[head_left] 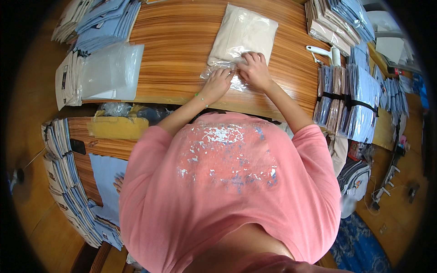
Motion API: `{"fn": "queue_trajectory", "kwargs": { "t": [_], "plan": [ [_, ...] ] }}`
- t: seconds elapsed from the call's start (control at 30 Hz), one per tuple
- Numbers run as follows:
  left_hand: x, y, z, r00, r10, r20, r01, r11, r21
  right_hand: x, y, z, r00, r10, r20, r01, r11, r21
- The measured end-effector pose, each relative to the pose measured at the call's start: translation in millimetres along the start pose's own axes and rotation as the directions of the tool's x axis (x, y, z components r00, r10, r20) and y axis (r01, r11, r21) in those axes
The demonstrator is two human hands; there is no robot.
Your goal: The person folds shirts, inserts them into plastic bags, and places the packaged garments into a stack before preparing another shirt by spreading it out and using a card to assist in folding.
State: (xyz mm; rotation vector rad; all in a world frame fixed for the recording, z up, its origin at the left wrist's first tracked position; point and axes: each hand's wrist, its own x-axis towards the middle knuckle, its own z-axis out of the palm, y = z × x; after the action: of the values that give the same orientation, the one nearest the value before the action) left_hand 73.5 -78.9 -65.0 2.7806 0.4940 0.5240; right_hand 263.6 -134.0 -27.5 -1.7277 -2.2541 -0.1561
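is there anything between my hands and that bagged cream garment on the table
Nothing visible. Both hands are already on it: the left hand and right hand press on the open flap end of the clear bag holding the cream garment, with only bare wooden table around them.

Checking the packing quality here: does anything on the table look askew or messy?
Only the open end of the clear bag holding the cream folded garment: it is crumpled under the left hand and right hand. The stacks look tidy.
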Motion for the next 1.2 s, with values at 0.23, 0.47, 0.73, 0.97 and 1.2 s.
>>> {"fn": "queue_trajectory", "kwargs": {
  "t": [0.23,0.47,0.73,0.97,1.2],
  "plan": [
    [13,-4,8,0.996,0.09,-0.011,-0.089,0.995,0.039,17,22,-1,0.996,0.084,0.012,-0.085,0.971,0.223],
    [28,5,-2,0.959,-0.072,0.275,0.057,0.996,0.063,19,21,-3,0.994,0.112,0.015,-0.113,0.974,0.194],
    [-18,-2,-27,0.939,0.052,0.341,0.054,0.954,-0.295,9,-26,-8,0.933,0.259,-0.249,-0.267,0.964,-0.001],
    [91,-40,-98,0.953,0.072,0.295,0.097,0.85,-0.519,5,-88,54,0.937,0.343,-0.065,-0.312,0.907,0.285],
    [130,-68,13,0.746,0.612,0.261,-0.579,0.791,-0.198,32,-104,62,0.876,0.482,0.033,-0.475,0.847,0.24]
  ]
}}
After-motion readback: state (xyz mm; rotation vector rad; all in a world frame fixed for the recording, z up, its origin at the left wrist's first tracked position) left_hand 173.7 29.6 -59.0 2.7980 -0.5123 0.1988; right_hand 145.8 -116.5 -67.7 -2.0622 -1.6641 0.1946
